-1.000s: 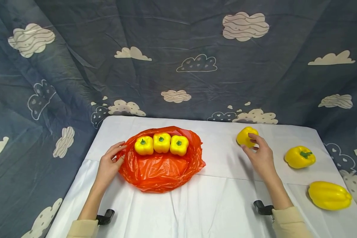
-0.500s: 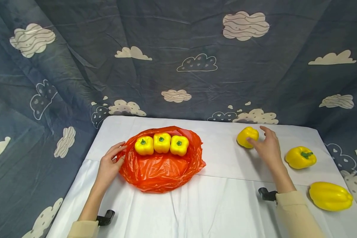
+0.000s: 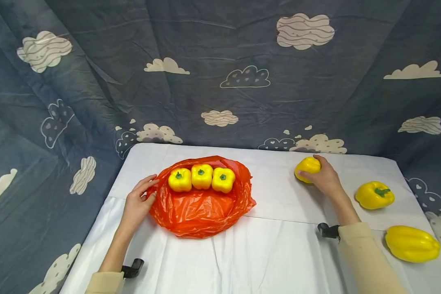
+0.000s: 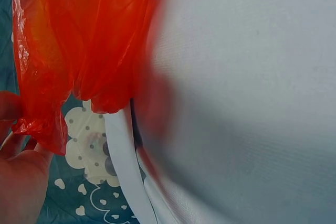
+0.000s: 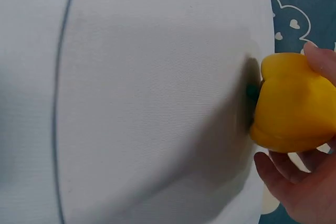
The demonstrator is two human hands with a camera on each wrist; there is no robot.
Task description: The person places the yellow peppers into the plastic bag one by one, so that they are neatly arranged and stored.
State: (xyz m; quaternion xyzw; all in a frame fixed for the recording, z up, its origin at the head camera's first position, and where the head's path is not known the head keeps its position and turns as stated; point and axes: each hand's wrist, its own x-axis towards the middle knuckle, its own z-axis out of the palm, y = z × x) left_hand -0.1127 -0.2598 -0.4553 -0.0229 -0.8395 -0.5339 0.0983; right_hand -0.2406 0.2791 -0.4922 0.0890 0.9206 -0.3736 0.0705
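Note:
An orange-red plastic bag (image 3: 202, 222) lies spread on the white table, its mouth facing up. Three yellow bell peppers (image 3: 202, 176) sit side by side in its far part, green stems upward. My left hand (image 3: 135, 206) pinches the bag's left edge; the left wrist view shows the gathered film (image 4: 42, 129) between thumb and fingers. Far right of the bag, my right hand (image 3: 327, 179) grips another yellow bell pepper (image 3: 307, 164). In the right wrist view that pepper (image 5: 291, 103) has the thumb on one side and fingers on the other, its green stem facing the tabletop.
Two more yellow bell peppers lie along the table's right side: one (image 3: 374, 196) with its stem showing, and a longer one (image 3: 413, 244) nearer the front. A dark cloth with cloud prints (image 3: 242, 45) hangs behind the table (image 3: 272, 253).
My right hand first drew back to the right, off the lone pepper, then returned and closed its fingers around it. The left hand stays at the bag's edge.

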